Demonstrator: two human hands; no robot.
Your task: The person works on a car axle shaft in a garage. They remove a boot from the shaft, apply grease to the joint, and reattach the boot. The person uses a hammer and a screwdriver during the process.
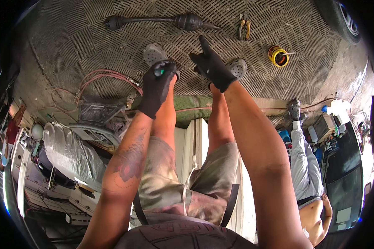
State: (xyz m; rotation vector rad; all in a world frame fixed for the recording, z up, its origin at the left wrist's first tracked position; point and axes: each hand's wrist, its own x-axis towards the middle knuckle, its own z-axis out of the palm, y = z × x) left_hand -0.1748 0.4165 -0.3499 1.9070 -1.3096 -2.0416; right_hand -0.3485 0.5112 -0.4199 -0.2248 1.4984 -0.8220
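A small green thing (159, 72) sits in the left hand (157, 88), up above the floor mat (307, 45). That hand's grip is curled closed around it, so most of it is hidden. The right hand (213, 68) has its fingers apart, and I see nothing in it. It is near the right shoe (238, 69). If the left grip went loose, the green thing could fall and get stuck in the mat's gaps. Past the hands lies a dark bar (162, 19); a foot stepping forward could trip on it or make it roll. To the right are pliers (248, 30) and a yellow can (271, 52) with a stick (289, 53) poking out. A bump on the stick could tip the can and spill what's inside.
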